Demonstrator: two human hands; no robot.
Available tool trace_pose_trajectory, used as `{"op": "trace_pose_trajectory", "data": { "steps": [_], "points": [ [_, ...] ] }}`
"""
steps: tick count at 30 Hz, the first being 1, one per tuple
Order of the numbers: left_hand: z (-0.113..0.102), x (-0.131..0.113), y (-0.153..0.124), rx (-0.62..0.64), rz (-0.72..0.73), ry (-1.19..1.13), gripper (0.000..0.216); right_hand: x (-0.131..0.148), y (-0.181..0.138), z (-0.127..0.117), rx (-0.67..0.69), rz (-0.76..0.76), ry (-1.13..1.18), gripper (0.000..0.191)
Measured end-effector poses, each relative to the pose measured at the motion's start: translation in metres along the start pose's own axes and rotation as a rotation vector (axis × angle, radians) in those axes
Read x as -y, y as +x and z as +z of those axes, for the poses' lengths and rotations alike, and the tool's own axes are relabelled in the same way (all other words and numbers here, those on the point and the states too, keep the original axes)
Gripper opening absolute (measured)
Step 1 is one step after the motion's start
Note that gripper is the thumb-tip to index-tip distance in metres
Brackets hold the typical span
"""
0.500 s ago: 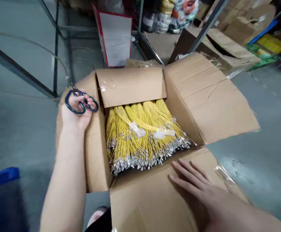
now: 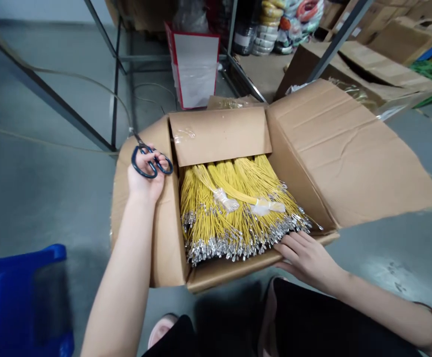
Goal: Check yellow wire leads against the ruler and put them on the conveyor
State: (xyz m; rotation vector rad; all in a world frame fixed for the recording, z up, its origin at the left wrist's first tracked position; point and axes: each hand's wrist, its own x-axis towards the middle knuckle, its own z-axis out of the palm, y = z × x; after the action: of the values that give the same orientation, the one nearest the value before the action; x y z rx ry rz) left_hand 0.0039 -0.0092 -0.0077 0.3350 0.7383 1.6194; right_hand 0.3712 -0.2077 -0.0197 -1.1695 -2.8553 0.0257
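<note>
An open cardboard box point(image 2: 349, 148) stands on the floor in front of me, filled with bundles of yellow wires point(image 2: 238, 203) with metal terminals at their near ends. My left hand point(image 2: 145, 181) rests on the box's left flap and holds black-handled scissors point(image 2: 151, 161), fingers closed round the handles. My right hand point(image 2: 307, 258) grips the box's near flap, folded down over the front edge, with fingers curled close to the wire terminals.
A blue plastic crate point(image 2: 22, 297) sits at the lower left. A metal rack frame point(image 2: 52, 99) stands behind on the left, a red-edged folder point(image 2: 195, 69) beyond the box, and more cardboard boxes point(image 2: 368, 64) with wire coils at the back right.
The near flap, lying flat toward me before, is now folded down over the front edge with my right hand on it. The view has shifted, the box now sitting further right.
</note>
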Motion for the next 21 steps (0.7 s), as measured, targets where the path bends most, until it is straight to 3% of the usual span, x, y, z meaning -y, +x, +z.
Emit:
{"op": "trace_pose_trajectory", "data": {
  "steps": [2, 5, 7, 9, 11, 15, 18, 21],
  "points": [
    [-0.002, 0.004, 0.0, 0.017, 0.037, 0.03, 0.02, -0.003, 0.002, -0.006, 0.087, 0.07, 0.088, 0.018],
    [-0.005, 0.011, 0.002, 0.055, 0.129, 0.111, 0.022, -0.013, 0.015, -0.03, 0.286, 0.156, 0.378, 0.029],
    [-0.007, 0.015, 0.003, 0.082, 0.194, 0.176, 0.026, -0.027, 0.04, -0.049, 0.402, 0.156, 0.641, 0.026],
    [-0.008, 0.018, 0.005, 0.101, 0.243, 0.234, 0.028, -0.045, 0.079, -0.06, 0.424, 0.23, 0.884, 0.024],
    [-0.01, 0.022, 0.006, 0.114, 0.298, 0.287, 0.029, -0.065, 0.127, -0.056, 0.313, 0.458, 1.097, 0.026],
    [-0.013, 0.03, 0.007, 0.159, 0.411, 0.403, 0.029, -0.097, 0.215, -0.01, -0.172, 1.139, 1.636, 0.012],
    [-0.013, 0.034, 0.006, 0.186, 0.438, 0.473, 0.028, -0.103, 0.249, 0.02, -0.289, 1.25, 1.685, 0.014],
    [-0.012, 0.034, 0.005, 0.161, 0.426, 0.468, 0.029, -0.102, 0.256, 0.021, -0.366, 1.234, 1.678, 0.013]
  ]
}}
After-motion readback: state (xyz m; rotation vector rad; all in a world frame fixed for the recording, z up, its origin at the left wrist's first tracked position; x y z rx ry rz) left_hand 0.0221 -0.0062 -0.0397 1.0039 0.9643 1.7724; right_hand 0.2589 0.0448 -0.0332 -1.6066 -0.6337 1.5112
